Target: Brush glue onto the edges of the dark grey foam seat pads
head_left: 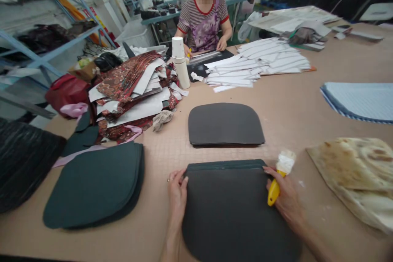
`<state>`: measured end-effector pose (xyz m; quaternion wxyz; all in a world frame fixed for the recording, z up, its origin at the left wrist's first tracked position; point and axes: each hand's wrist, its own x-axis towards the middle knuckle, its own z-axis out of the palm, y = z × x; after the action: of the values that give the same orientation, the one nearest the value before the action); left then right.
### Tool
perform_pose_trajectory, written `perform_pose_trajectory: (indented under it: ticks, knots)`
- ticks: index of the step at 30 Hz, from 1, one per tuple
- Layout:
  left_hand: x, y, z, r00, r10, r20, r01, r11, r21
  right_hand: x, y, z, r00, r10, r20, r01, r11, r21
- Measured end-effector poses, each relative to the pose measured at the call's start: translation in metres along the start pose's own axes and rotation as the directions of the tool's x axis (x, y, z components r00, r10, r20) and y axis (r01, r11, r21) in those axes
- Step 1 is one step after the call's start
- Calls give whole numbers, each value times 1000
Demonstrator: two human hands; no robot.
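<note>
A large dark grey panel [233,208] with rounded lower corners lies in front of me on top of a dark green piece [225,164], whose strip shows along the far edge. My left hand [177,188] pinches the far left corner of these layers between thumb and fingers. At the far right corner, the fingertips of my right hand [284,192] touch the edge. That same hand also holds a brush [274,190] with a yellow handle and white-coated bristles. Beyond the panel sits a stack of smaller dark grey panels [226,125].
Dark green panels [95,188] are stacked at left. Patterned red-brown pieces and white strips [135,90] pile behind them, beside a cream flask [181,69]. A stained, folded cloth [356,176] lies right, light-blue sheets [362,100] beyond. A person [204,20] works across the table among white strips [260,61].
</note>
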<state>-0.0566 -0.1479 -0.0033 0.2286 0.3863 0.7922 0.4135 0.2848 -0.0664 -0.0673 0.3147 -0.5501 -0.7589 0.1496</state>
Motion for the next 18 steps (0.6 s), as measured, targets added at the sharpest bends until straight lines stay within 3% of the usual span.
perform_pose_trajectory:
  ticks: [9, 18]
  knots:
    - [-2, 7, -2, 997, 59, 49, -60, 998, 17, -1, -2, -3, 998, -54, 22, 55, 994, -94]
    - [7, 9, -6, 994, 26, 110, -34, 997, 68, 1, -2, -3, 995, -97, 32, 101, 973, -208]
